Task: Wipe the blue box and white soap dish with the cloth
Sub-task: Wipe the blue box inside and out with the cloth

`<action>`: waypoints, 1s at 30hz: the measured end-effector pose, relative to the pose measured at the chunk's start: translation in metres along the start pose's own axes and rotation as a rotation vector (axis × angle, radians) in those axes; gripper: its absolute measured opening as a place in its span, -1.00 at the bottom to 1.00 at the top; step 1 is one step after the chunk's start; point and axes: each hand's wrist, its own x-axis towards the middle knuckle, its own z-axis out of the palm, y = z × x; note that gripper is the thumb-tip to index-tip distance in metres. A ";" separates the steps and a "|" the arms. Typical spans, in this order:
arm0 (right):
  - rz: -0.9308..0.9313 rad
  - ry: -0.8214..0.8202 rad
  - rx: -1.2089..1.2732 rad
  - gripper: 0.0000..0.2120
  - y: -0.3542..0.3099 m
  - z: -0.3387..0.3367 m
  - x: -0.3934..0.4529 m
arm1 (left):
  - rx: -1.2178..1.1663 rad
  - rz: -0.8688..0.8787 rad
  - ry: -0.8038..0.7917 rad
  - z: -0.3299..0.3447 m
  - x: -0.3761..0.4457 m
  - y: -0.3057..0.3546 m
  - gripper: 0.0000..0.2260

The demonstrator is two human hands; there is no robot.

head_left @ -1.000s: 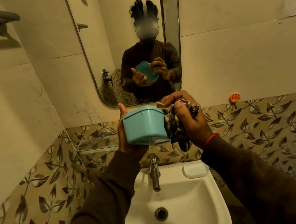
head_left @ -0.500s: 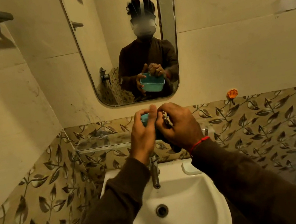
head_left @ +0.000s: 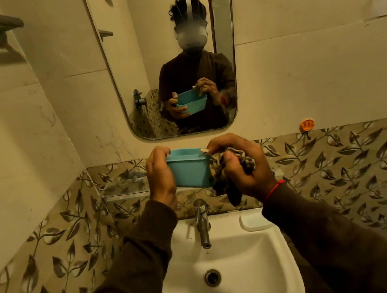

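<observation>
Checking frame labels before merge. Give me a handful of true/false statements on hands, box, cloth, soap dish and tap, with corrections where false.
1. The left hand grips the blue box. True.
2. The right hand is empty. False: it holds the patterned cloth against the box's right end.
3. The white soap dish is held over the sink. False: it sits on the sink's rim, right of the tap.
4. The box is held above the tap. True.
5. Water runs from the tap. False: no stream shows.
</observation>
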 end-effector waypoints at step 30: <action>0.422 0.150 0.170 -0.75 -0.008 -0.001 0.015 | -0.400 -0.060 -0.533 -0.040 0.011 -0.011 -0.46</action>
